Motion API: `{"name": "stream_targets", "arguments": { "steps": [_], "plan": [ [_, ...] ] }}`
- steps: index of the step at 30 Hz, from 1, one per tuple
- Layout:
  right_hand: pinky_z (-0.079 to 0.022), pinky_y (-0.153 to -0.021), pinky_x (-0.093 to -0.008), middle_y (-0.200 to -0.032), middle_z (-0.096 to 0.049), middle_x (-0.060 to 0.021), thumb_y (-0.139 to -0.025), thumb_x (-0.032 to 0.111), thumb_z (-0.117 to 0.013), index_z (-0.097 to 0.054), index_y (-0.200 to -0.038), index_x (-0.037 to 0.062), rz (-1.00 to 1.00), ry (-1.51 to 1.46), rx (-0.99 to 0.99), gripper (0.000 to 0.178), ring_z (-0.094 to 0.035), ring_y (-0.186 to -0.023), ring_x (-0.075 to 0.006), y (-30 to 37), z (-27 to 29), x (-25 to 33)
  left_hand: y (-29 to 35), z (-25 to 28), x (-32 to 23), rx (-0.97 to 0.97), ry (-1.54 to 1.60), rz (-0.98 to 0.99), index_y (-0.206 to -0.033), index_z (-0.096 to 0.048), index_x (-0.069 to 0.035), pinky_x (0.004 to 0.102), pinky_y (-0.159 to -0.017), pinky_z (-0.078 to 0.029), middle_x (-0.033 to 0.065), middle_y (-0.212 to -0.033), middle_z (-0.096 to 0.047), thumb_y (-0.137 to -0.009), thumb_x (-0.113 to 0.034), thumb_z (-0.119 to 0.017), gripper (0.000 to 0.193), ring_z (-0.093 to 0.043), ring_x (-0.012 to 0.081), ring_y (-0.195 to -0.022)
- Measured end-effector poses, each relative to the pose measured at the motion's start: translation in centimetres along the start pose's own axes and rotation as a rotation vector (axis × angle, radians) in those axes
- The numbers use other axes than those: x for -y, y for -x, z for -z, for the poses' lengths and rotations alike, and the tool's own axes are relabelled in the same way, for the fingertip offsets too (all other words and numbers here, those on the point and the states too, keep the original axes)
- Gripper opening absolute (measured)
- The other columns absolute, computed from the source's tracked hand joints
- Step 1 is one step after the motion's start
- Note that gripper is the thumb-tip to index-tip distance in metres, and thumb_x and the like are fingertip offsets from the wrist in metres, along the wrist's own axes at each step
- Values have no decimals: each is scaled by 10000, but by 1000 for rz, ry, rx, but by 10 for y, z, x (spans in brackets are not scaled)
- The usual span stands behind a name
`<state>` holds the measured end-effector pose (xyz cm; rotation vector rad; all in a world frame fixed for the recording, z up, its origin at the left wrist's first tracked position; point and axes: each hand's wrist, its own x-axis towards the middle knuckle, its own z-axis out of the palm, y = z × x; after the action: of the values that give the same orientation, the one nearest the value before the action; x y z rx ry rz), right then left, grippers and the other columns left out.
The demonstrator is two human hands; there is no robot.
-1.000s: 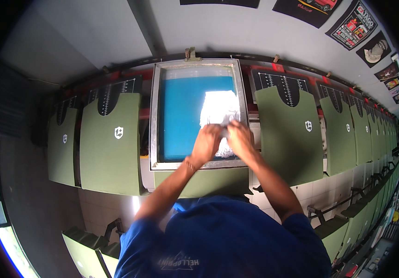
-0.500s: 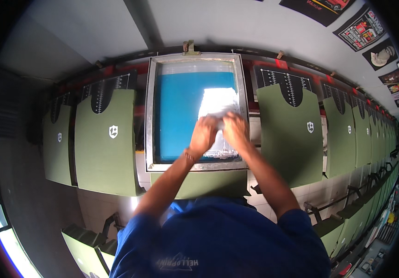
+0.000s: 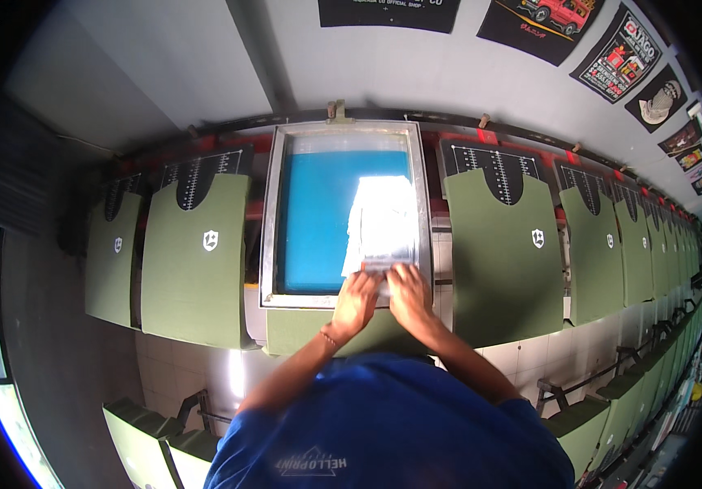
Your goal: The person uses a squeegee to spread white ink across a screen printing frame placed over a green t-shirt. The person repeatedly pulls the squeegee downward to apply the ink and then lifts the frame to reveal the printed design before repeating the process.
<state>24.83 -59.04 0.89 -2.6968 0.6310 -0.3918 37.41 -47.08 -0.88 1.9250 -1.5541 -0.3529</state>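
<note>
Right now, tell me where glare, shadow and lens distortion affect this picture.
Head view: the white patch on the blue screen is washed out, by glare or not I cannot tell; head view: shadow darkens part of the green shirt just right of the screen; head view: fisheye bows the bright opening at far left, and black fills the corners.

Dark printed posters are hung on the far wall, rightward; a window is set at left.
</note>
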Motion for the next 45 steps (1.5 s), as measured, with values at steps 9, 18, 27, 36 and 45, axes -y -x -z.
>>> {"name": "stream_targets", "arguments": {
  "steps": [9,18,27,36,45],
  "plan": [
    [-403,-1027,-468,-1273,-553,-175,-770,98,-689,-552,-1292,-4,101,-231,30,549,-517,-1178,-357,43,5,-3,47,-9,-2,-22,-196,-7,-1350,-530,-116,489,-1005,-396,149,-1355,-499,-827,-280,-759,594,-473,372,-1208],
    [-475,-942,-409,-1082,-659,-203,-972,281,-595,-624,-1169,-22,-846,-847,-277,362,-625,-1034,-331,52,-94,-105,67,68,162,-567,-454,573,-1217,-580,-1,491,-984,-406,204,-1220,-590,-960,-310,-609,402,-535,401,-1133],
    [-485,-794,-369,-886,-685,-135,-991,268,-587,-642,-961,-53,-848,-932,-485,327,-639,-864,-235,40,-94,-94,80,78,197,-514,-21,664,-873,-634,64,476,-705,-472,274,-830,-638,-1036,-401,-458,523,-617,440,-772],
    [-471,-815,-339,-926,-673,-78,-997,372,-593,-686,-1010,-43,-828,-846,-482,425,-590,-886,-183,76,-41,-128,71,87,104,-524,74,766,-800,-566,55,453,-593,-411,200,-643,-519,-1041,-441,-443,566,-484,326,-593],
    [-379,-677,-257,-772,-496,66,-997,321,-602,-612,-821,41,-862,-851,-564,331,-426,-750,-58,205,103,-310,-20,-83,-67,-538,484,765,-1138,-637,96,353,-798,-514,206,-963,-704,-1010,-318,-561,440,-660,231,-881]
  ]
}}
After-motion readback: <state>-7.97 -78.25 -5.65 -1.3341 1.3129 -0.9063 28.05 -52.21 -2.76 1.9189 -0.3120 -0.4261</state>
